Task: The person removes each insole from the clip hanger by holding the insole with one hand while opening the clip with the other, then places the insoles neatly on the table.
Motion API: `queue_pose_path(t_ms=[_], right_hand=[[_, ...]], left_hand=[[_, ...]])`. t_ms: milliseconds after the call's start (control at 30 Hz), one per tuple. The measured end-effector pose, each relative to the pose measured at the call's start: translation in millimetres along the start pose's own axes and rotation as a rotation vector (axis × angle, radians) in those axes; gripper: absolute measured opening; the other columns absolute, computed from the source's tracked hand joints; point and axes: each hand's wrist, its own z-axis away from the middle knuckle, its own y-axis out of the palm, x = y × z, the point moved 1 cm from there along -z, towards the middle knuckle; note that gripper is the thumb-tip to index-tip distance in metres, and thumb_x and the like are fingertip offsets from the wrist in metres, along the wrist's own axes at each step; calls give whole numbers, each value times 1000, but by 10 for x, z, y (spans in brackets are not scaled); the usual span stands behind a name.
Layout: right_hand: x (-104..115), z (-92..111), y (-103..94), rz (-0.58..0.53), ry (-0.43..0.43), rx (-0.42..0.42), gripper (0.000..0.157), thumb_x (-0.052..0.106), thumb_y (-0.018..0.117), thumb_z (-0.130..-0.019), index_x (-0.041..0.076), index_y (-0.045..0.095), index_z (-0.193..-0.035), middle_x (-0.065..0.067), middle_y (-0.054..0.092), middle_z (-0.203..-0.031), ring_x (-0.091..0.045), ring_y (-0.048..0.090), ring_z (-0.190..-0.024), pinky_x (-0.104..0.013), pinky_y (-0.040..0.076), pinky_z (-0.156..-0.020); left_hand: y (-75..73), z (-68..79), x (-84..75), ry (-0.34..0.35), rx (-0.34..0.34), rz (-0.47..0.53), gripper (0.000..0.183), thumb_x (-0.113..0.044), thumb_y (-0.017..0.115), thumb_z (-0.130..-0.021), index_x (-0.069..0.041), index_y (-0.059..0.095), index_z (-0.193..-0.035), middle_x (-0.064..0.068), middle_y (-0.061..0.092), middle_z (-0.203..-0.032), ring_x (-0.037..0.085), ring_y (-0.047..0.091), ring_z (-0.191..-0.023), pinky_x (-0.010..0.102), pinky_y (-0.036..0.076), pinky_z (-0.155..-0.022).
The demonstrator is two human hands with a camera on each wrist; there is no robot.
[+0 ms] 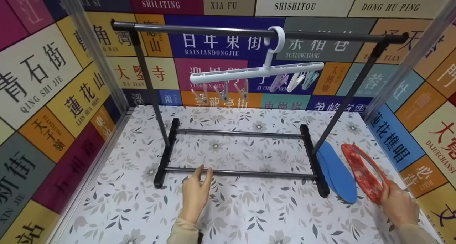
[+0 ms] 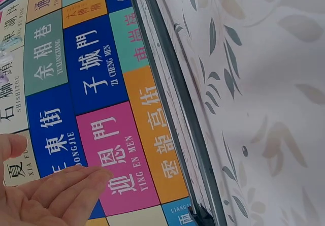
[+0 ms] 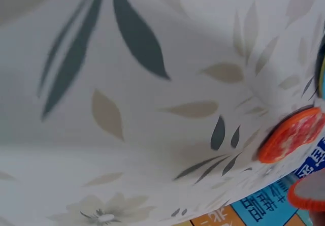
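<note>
My right hand [image 1: 400, 204] pinches the near end of a red-edged insole [image 3: 311, 189] with a pale underside, at the table's right side. Beside and partly under it in the head view lies another red insole [image 1: 360, 174], its upper face mottled. A blue pair of insoles [image 1: 338, 174] rests overlapped to the left of that, against the rack's right foot. My left hand [image 1: 196, 194] holds nothing; its fingers are extended, thumb apart, near the front lower bar [image 1: 245, 173] of the rack. In the left wrist view its palm [image 2: 56, 198] shows.
A dark metal rack [image 1: 221, 31] stands on the flower-patterned table [image 1: 131, 204]. From its top rail hangs a white hanger [image 1: 256, 72] with several clips [image 1: 222, 92] along it. Walls of coloured sign panels [image 1: 224, 3] enclose the back and sides.
</note>
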Motion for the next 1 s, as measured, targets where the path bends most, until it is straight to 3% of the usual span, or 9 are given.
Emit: queue_pose_path(t_ms=[67, 200, 433, 667, 767, 1000], right_hand=[[-7, -101, 34, 18, -13, -30, 40, 21, 45, -104, -15, 53, -119, -43, 59, -96, -51, 58, -65, -55, 44, -51], [24, -305, 82, 32, -64, -72, 33, 16, 48, -102, -17, 53, -105, -42, 58, -87, -53, 56, -62, -54, 42, -46], [64, -530, 197, 60, -147, -87, 30, 12, 48, -100, -15, 50, -86, -32, 51, -71, -47, 51, -52, -54, 38, -41], [26, -494, 285, 47, -142, -55, 27, 9, 48, -99, -17, 50, -93, -35, 52, -77, -46, 52, -53, -58, 41, -43], [24, -473, 296, 56, -137, -17, 27, 9, 46, -98, -17, 50, -99, -38, 54, -84, -49, 54, -59, -57, 42, -44], [43, -448, 320, 54, -139, 43, 28, 14, 47, -101, -13, 51, -96, -36, 55, -85, -52, 56, -65, -57, 43, -47]], left_hand=[[-25, 22, 16, -3, -6, 1, 46, -35, 59, -99, 3, 66, -123, 25, 72, -104, 39, 71, -86, 49, 55, -82], [-59, 57, 53, -11, -10, 5, 46, -36, 58, -99, 3, 66, -123, 26, 71, -106, 38, 72, -85, 48, 56, -80], [-119, 63, 136, -46, -27, -3, 48, -40, 57, -99, 1, 67, -123, 20, 72, -112, 37, 71, -100, 49, 55, -86], [-133, 44, 178, -42, -35, -3, 47, -39, 58, -99, 1, 67, -122, 20, 72, -111, 37, 72, -91, 50, 55, -84], [-128, 43, 178, -38, -33, 8, 47, -38, 58, -99, 2, 66, -123, 20, 72, -111, 38, 72, -94, 49, 55, -85], [-92, 69, 167, -42, -34, -5, 46, -37, 59, -99, 2, 67, -122, 21, 71, -114, 37, 71, -99, 47, 56, -86]])
